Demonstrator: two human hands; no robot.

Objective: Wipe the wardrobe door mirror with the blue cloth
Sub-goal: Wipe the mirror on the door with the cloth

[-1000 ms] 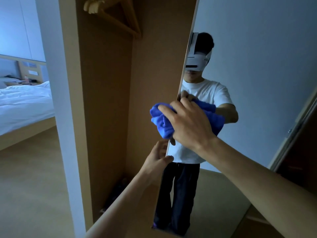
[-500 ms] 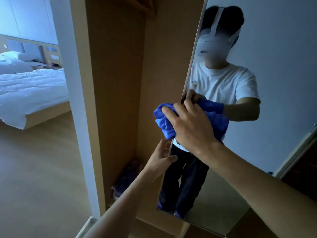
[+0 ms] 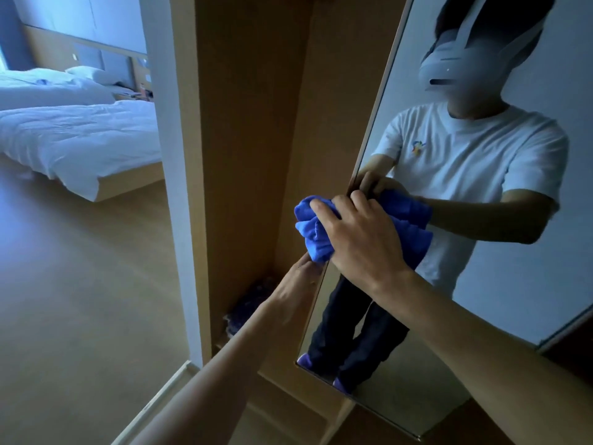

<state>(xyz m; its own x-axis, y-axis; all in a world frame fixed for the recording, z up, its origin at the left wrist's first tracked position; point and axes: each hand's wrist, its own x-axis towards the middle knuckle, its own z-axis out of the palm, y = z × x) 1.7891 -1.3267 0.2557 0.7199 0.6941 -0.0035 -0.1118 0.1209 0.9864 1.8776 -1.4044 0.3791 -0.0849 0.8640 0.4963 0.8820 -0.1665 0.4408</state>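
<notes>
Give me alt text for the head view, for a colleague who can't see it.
The right hand grips a bunched blue cloth against the left edge of the wardrobe door mirror, while the left hand holds the door's edge just below. The mirror reflects the person; a white bed shows at far left.

A white-covered bed [image 3: 80, 136] is sitting on a pale wooden floor [image 3: 80, 284]; dim bluish light is washing over the wall [image 3: 96, 14] behind it.

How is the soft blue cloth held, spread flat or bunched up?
Bunched up: the soft blue cloth bulges in crumpled folds from the right hand gripping it.
</notes>
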